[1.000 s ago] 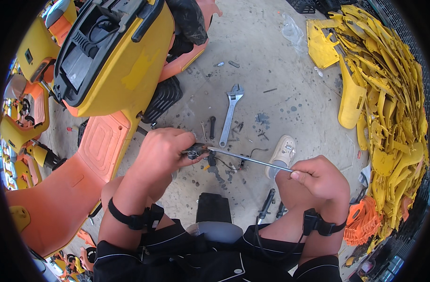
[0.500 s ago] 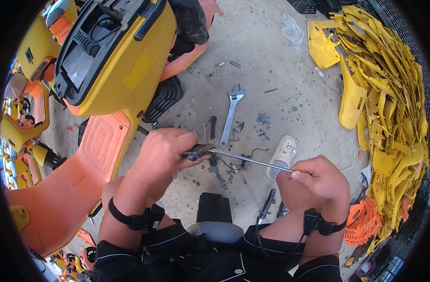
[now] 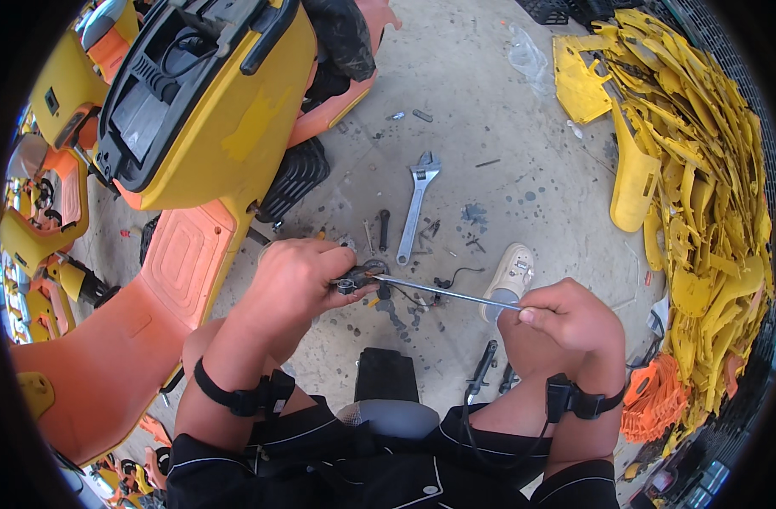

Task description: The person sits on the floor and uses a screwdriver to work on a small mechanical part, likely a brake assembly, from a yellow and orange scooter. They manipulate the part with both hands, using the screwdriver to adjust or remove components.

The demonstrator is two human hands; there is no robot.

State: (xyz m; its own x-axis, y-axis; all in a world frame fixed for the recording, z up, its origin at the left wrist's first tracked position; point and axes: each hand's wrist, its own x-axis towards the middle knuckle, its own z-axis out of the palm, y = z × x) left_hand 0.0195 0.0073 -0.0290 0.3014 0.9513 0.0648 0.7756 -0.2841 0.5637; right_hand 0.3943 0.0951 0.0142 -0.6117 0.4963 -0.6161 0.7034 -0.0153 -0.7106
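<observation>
In my left hand (image 3: 299, 276) is a small dark, dirty metal part (image 3: 364, 275), pinched between thumb and fingers, with a short cylindrical piece on its near side. My right hand (image 3: 570, 316) is closed round a screwdriver with a long, thin steel shaft (image 3: 452, 294); its handle is hidden in the fist. The shaft points left, and its tip meets the dark part. On the concrete beyond my hands lie an adjustable wrench (image 3: 418, 208) and a short black bar (image 3: 384, 230). A thin black cable (image 3: 456, 276) lies behind the shaft.
A yellow and orange scooter body (image 3: 235, 127) stands close on the left, with more behind it. Yellow plastic panels (image 3: 702, 212) are heaped on the right beside stacked orange pieces (image 3: 655, 399). A black-handled tool (image 3: 483, 369) lies by my right leg. Clear plastic film (image 3: 530, 58) lies farther off.
Both hands have shifted very slightly left with the screwdriver and the dark part, which has turned a little. Both grips are unchanged.
</observation>
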